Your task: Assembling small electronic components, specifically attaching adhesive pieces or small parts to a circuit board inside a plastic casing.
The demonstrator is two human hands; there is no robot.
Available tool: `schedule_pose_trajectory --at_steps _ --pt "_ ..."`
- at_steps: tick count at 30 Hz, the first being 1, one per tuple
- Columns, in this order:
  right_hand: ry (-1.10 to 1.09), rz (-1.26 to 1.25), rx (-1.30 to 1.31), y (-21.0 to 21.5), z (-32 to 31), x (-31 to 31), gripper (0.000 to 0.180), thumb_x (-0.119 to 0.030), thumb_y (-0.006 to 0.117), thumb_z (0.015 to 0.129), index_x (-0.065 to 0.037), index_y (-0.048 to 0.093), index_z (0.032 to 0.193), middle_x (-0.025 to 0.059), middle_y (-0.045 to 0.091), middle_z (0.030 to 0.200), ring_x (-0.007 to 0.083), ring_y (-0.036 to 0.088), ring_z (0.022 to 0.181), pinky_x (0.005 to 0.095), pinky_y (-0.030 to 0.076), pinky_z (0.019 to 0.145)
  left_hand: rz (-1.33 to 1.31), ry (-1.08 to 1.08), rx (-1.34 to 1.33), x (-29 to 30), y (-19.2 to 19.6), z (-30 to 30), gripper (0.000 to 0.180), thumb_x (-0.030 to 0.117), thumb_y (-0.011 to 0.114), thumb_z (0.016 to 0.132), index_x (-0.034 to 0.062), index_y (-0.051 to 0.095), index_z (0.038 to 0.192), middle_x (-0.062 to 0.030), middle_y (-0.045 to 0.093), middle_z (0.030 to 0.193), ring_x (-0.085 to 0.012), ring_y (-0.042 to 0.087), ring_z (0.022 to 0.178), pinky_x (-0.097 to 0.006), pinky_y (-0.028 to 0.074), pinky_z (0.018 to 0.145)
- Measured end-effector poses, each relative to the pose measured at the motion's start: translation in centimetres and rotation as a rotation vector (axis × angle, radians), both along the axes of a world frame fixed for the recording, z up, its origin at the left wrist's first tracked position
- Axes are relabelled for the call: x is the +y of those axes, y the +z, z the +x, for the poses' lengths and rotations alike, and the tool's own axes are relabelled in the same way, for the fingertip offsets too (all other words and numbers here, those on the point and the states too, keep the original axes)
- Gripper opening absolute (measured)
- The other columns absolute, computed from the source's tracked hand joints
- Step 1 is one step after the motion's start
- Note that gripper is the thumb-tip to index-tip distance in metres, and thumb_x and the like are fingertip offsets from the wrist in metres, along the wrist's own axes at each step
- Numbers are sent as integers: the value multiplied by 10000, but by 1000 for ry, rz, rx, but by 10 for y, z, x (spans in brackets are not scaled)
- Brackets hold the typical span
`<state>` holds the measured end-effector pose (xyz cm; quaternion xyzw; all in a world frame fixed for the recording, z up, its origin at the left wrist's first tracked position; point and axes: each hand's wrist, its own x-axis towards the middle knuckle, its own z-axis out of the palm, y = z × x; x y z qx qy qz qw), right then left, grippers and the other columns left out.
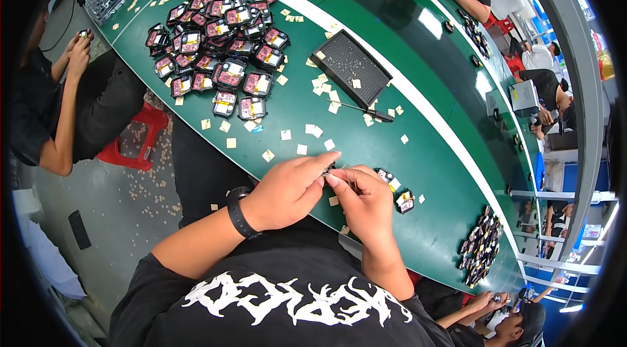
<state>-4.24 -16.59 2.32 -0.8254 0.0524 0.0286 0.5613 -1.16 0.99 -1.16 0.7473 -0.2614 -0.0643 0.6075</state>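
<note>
My left hand, with a black watch on its wrist, and my right hand meet over the near edge of the green table. Their fingertips are closed around a small dark part; the fingers cover most of it, so its kind does not show. Just right of my right hand lie two small black-cased electronic units, a nearer one and a farther one. Loose pale square paper pieces are scattered beyond my left hand.
A large heap of black-cased units with pinkish boards covers the table's left part. A black tray holds tiny bits; a screwdriver lies beside it. Another pile stands at right. Co-workers sit left, right and across; a red stool stands left.
</note>
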Motion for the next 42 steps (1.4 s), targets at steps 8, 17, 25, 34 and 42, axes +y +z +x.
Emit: schedule_pose_trajectory --at_steps 8,17,25,34,42 --pt "-151 168 -26 -18 -8 4 110 15 786 855 55 710 925 25 598 853 71 585 686 209 470 557 -19 -142 95 11 -4 0 576 -54 485 958 8 407 1525 -138 648 1058 -200 659 849 -325 546 790" --pt "-93 378 213 -9 4 -1 165 -47 779 893 5 623 906 4 621 826 49 546 722 202 457 621 -117 -236 226 13 -6 1 552 -31 511 988 34 417 1528 -113 655 1122 -170 661 895 -296 553 822" --pt "-58 581 353 12 -1 -17 204 -124 699 968 33 683 1097 11 677 928 71 613 855 227 489 768 -92 -154 312 12 5 9 544 -21 578 959 53 494 1491 -84 699 923 -130 659 754 -277 556 716" --pt "-272 -360 2 31 -55 -90 304 -37 802 828 -10 689 1108 27 599 945 80 478 707 237 403 619 -175 -190 582 14 14 12 530 -45 544 974 44 489 1493 -102 705 1020 -115 645 780 -273 567 724" --pt "-244 -639 92 15 -68 -107 546 -80 859 757 -22 636 1251 62 544 1050 157 510 801 281 448 655 -296 -258 522 27 39 8 645 -114 399 844 -34 475 1480 -130 672 1058 -160 668 833 -306 575 778"
